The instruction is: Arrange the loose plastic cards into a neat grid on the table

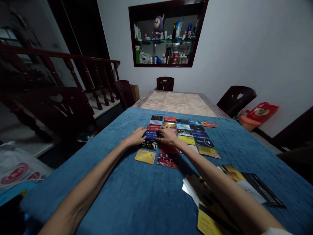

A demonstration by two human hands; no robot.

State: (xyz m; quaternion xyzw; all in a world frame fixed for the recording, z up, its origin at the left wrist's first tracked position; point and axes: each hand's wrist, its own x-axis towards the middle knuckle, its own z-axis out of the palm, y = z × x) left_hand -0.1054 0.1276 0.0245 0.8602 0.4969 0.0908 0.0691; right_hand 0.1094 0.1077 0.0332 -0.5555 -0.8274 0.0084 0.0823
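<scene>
Around your hands, printed cards lie in rough columns on the blue tablecloth (107,189), with a red card (153,127) just beyond the blue card (151,134) and a black card (149,144) just nearer to you. A yellow card (145,156) and a dark red card (167,160) end the two left columns on your side. Your right forearm crosses over a loose pile of cards (215,220) and hides part of it; your right hand also covers some cards in the second column. Farther off stand dark chairs (165,84), a balustrade (94,86) on the left, and a recessed wall cabinet (163,65) holding a plush toy (158,27).

Both your arms reach forward, palms down and converging. Your left hand (135,136) has its fingertips at the blue card's left edge, and your right hand (167,135) bends its fingers at the right edge, so the card sits between them. You can't tell from this view whether either hand is pinching it.

Soft, creased fabric lies under the thin, rectangular cards; past it, the bare tabletop (178,101) shows a mottled, stone-like pattern. The chairs look like dark reddish wood, with heart-shaped cutouts in some backs.
</scene>
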